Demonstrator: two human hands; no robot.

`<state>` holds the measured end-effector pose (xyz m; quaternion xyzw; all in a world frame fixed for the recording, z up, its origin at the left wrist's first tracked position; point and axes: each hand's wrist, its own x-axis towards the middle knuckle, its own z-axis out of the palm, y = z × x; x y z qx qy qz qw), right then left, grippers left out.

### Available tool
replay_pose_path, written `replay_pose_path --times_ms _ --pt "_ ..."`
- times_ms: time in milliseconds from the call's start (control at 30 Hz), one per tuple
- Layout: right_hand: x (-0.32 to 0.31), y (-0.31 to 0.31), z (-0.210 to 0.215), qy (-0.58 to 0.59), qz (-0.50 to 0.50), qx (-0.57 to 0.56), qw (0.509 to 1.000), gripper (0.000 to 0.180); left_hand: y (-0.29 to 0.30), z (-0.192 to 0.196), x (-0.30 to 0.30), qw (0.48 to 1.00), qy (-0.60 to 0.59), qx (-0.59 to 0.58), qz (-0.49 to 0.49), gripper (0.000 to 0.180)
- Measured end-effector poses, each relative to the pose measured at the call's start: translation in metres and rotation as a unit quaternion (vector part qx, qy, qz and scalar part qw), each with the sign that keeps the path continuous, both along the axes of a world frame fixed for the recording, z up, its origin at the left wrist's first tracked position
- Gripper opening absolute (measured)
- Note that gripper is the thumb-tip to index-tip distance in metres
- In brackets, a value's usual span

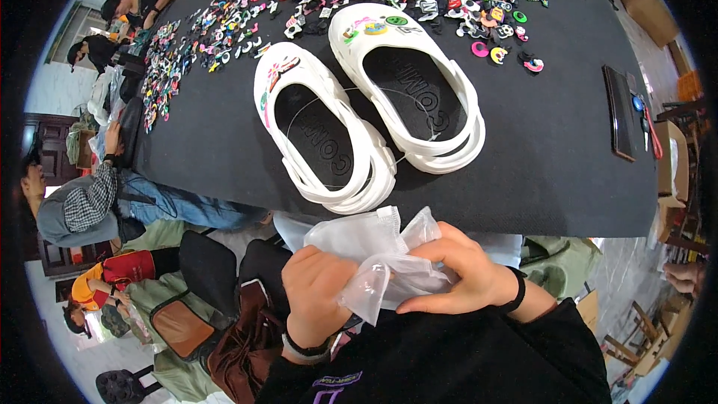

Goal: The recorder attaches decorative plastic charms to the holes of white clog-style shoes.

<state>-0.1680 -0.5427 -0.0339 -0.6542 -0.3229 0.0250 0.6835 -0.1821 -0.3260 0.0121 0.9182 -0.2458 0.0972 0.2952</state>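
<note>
A plastic bag point(359, 237) is gripped by the left hand point(318, 284) and right hand point(473, 273). Beyond it, 2 white shoes point(320, 138) point(419, 97) are set on the counter point(553, 150), heels facing the bag, toes away.

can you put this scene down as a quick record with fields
left hand: closed on a translucent plastic bag
right hand: at the bag's right side, thumb and fingers spread apart
shoes: two white clogs, toes pointing away, toe charms on both
loose charms: scattered across the table's far part
table's right: flat dark case
</note>
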Motion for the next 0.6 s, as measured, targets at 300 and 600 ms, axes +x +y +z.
replay_pose_path --times_ms 300,600 --pt "-0.003 -0.012 -0.001 0.012 0.177 0.014 0.984 0.044 -0.004 -0.001 0.009 0.997 0.053 -0.023 -0.049 0.095" --pt "0.007 -0.011 0.011 -0.039 0.044 -0.011 0.998 0.068 0.03 -0.008 -0.025 0.975 0.098 -0.163 0.113 0.029"
